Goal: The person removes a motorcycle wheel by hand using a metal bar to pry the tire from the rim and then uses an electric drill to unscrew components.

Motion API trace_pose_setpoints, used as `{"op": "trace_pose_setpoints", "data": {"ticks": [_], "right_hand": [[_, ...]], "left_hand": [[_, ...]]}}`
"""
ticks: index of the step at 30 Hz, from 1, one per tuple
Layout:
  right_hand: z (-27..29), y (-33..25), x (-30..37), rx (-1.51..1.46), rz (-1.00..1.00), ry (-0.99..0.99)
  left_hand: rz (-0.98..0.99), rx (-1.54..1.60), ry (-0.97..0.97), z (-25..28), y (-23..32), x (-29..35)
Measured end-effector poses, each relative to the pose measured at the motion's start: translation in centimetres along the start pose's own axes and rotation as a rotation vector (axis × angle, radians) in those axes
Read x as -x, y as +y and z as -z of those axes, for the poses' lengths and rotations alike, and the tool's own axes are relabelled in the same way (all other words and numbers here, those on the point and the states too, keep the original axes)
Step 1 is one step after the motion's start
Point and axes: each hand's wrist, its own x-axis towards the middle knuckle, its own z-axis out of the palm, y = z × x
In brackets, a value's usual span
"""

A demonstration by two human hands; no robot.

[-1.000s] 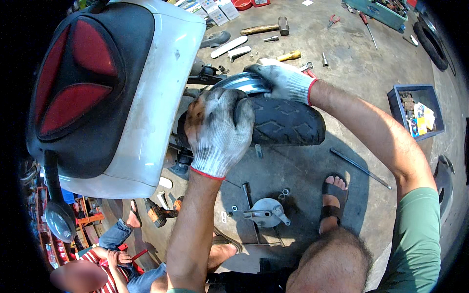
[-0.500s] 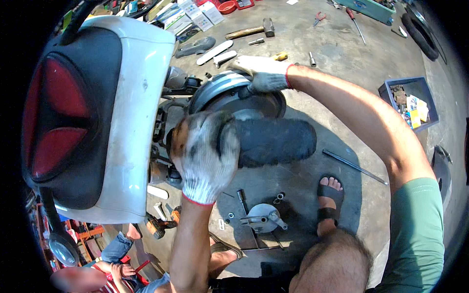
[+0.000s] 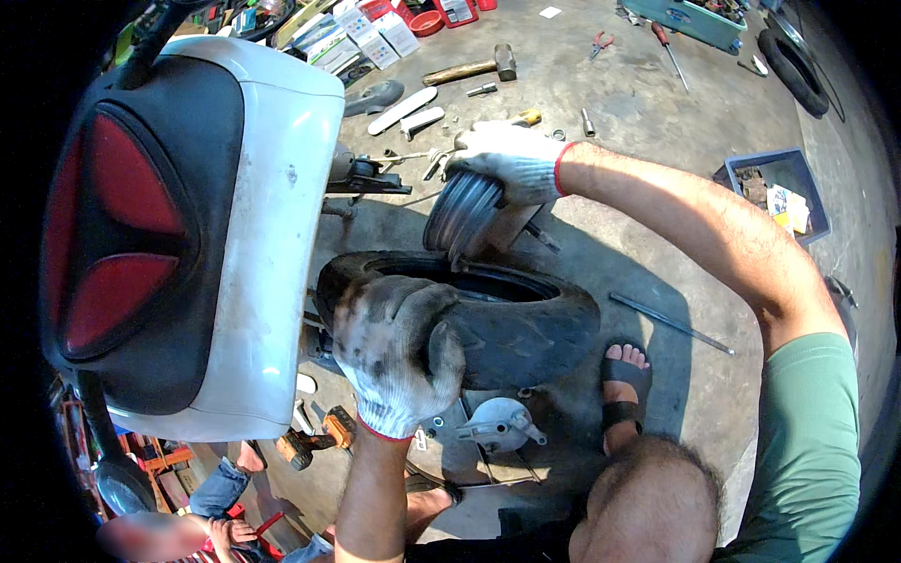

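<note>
My left hand (image 3: 399, 342), in a soiled white work glove, is closed around the near left side of a black tire (image 3: 530, 342). The tire is tilted, so its dark inner opening shows on the far side. Just beyond it, a grey metal wheel rim (image 3: 462, 216) is turned almost edge-on, its lower edge close to the tire's far bead. My gloved right hand (image 3: 511, 161) grips the rim's upper edge, fingers partly hidden. Near the tire lies a round grey brake plate (image 3: 500, 425) on the floor.
At the left stands a scooter with a black and red seat (image 3: 131, 225). A hammer (image 3: 474, 70), sockets and white parts lie beyond. A metal bar (image 3: 671, 324) lies near my foot, with a blue crate (image 3: 779, 192) farther right. An orange drill (image 3: 319, 436) and another person (image 3: 221, 525) are at lower left.
The tire has moved nearer to me and tilted, showing its opening. The rim has turned edge-on beyond it, held by my right hand. My left hand has shifted slightly nearer with the tire.
</note>
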Motion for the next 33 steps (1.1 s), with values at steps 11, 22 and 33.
{"op": "trace_pose_setpoints", "data": {"ticks": [11, 22, 33], "right_hand": [[0.2, 2.0, -1.8, -0.012, -0.095, 0.016], [2.4, -4.0, 3.9, -0.506, -0.368, 0.290], [2.8, -15.9, 14.1, -0.082, -0.384, 0.362]], "left_hand": [[-0.006, 0.011, -0.003, 0.3, 0.2, 0.3], [0.039, -0.047, 0.039, -0.6, 0.2, -1.5], [0.235, -0.169, -0.069, -2.2, 6.0, -2.9]]}}
